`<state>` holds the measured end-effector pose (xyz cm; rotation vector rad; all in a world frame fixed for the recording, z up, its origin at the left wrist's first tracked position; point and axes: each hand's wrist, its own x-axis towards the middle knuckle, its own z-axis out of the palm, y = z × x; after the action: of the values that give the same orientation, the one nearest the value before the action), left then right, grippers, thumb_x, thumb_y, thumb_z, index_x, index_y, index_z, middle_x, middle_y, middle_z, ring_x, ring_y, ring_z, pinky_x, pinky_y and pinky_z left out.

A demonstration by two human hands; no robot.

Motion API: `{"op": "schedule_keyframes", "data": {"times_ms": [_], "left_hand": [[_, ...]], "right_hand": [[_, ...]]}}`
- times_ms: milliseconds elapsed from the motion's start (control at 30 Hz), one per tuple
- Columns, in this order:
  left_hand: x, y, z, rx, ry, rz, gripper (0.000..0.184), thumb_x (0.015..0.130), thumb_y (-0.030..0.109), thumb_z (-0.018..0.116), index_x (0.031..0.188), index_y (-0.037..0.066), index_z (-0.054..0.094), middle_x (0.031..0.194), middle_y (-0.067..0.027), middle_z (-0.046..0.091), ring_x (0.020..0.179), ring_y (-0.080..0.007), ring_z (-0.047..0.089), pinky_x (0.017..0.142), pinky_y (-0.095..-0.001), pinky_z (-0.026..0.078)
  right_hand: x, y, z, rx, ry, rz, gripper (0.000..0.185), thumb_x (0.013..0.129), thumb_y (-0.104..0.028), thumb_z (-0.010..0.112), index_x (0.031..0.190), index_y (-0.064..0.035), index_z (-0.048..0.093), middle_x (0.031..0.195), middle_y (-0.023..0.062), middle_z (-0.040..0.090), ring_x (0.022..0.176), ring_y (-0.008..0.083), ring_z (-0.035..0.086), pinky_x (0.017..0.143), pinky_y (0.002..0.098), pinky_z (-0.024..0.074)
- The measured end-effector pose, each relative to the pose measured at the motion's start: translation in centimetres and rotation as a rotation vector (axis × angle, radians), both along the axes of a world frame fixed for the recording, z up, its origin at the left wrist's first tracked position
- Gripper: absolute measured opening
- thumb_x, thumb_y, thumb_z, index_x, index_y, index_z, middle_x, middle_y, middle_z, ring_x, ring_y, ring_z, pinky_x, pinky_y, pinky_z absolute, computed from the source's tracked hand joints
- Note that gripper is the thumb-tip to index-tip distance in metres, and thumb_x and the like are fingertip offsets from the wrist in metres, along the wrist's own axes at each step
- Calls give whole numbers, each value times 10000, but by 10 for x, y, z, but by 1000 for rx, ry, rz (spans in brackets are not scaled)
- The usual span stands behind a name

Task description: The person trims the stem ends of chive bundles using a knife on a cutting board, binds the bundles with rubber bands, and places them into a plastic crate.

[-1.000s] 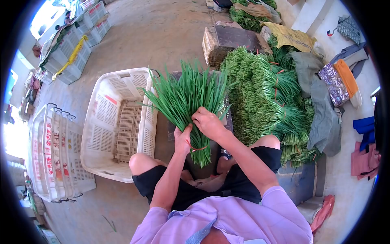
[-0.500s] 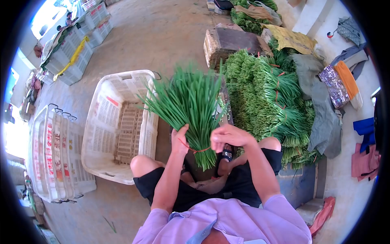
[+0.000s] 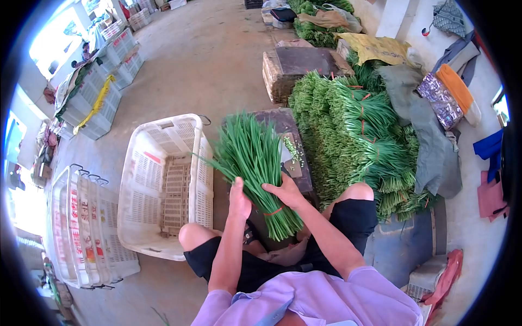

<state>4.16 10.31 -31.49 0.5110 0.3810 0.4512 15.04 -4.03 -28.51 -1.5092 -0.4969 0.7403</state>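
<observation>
A bundle of long green stalks (image 3: 251, 157) is held over my lap, fanned leaves pointing away from me and cut ends toward me. A red band (image 3: 275, 211) circles it near the cut ends. My left hand (image 3: 239, 200) rests against the bundle's left side, thumb up and palm facing it. On the right side, my right hand (image 3: 286, 193) holds the bundle, with the thumb lying across the stalks. Beyond it is a dark low table (image 3: 272, 117) with a board (image 3: 293, 157) bearing small pale pieces.
A white plastic crate (image 3: 157, 179) stands on the left, beside several nested crates (image 3: 89, 233). To the right lies a large pile of green bundles (image 3: 331, 119) next to grey cloth (image 3: 429, 136). A dark-topped box (image 3: 299, 65) stands behind. Stacked crates (image 3: 98, 100) are far left.
My right hand has come back from the band to the bundle's right side. My left hand has loosened from around the stalks. The bundle has tilted, its cut ends swinging right, and the view has shifted.
</observation>
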Motion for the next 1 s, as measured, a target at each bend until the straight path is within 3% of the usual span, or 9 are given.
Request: {"op": "schedule_keyframes", "data": {"times_ms": [67, 100, 267, 300, 433, 533, 800, 900, 1000], "left_hand": [[7, -8, -4, 339, 102, 93, 599, 954, 322, 702, 1417, 24, 469, 1307, -99, 618, 1178, -241, 612, 1041, -415, 477], [8, -13, 11, 335, 182, 102, 531, 912, 147, 731, 1367, 1, 502, 1251, -83, 636, 1127, -212, 622, 1012, -383, 483], [11, -17, -1, 266, 222, 133, 379, 880, 18, 662, 1248, -26, 581, 1177, -81, 669, 1034, -172, 648, 935, -325, 509], [11, -19, 1, 285, 230, 160, 333, 884, 10, 657, 1211, -21, 608, 1147, -70, 678, 1016, -162, 652, 919, -316, 511], [6, -19, 9, 270, 203, 231, 220, 891, 14, 665, 1112, 7, 670, 1079, -52, 706, 961, -137, 657, 877, -299, 515], [5, -18, 7, 232, 172, 207, 220, 897, 46, 690, 1113, 13, 668, 1093, -57, 708, 963, -142, 658, 886, -312, 522], [6, -20, 5, 207, 92, 88, 292, 945, 97, 698, 1219, 15, 640, 1203, -63, 685, 1084, -172, 647, 956, -340, 515], [6, -22, 2, 200, 104, 72, 310, 966, 133, 689, 1244, 12, 627, 1233, -66, 671, 1114, -174, 631, 984, -343, 500], [4, -24, 1, 258, 112, 41, 347, 975, 142, 680, 1283, 3, 601, 1267, -73, 653, 1142, -178, 613, 1014, -349, 479]], "right_hand": [[-3, 1, 2, -61, -81, 3, 751, 828, -278, 820, 1416, 21, 461, 1270, 185, 646, 1164, 258, 633, 1023, 379, 479], [-5, 2, 2, -57, -189, 27, 782, 821, -289, 823, 1431, 13, 439, 1278, 199, 637, 1176, 289, 627, 1033, 396, 472], [-7, 14, 3, -202, -288, -113, 813, 814, -327, 815, 1440, 4, 415, 1258, 242, 632, 1184, 374, 620, 1029, 445, 466], [-6, 17, -6, -205, -308, -167, 634, 855, -261, 777, 1353, 26, 509, 1182, 208, 679, 1095, 320, 665, 972, 409, 502], [3, 15, -19, 98, -27, -232, 352, 909, -117, 702, 1206, 54, 620, 1108, 118, 718, 972, 162, 674, 867, 317, 534], [10, 13, -18, 149, 61, -210, 340, 901, -113, 709, 1189, 52, 636, 1096, 116, 719, 948, 167, 678, 853, 317, 540], [16, -1, 3, 166, 208, -110, 517, 934, -109, 701, 1384, 26, 487, 1318, 131, 608, 1154, 190, 598, 997, 340, 485], [14, -2, 14, 161, 146, -140, 674, 929, -176, 728, 1466, 23, 372, 1405, 148, 535, 1223, 208, 555, 1037, 358, 457], [12, 4, 22, -19, -186, -58, 1006, 828, -356, 824, 1528, 34, 216, 1413, 227, 522, 1272, 300, 549, 1101, 396, 411]]}}
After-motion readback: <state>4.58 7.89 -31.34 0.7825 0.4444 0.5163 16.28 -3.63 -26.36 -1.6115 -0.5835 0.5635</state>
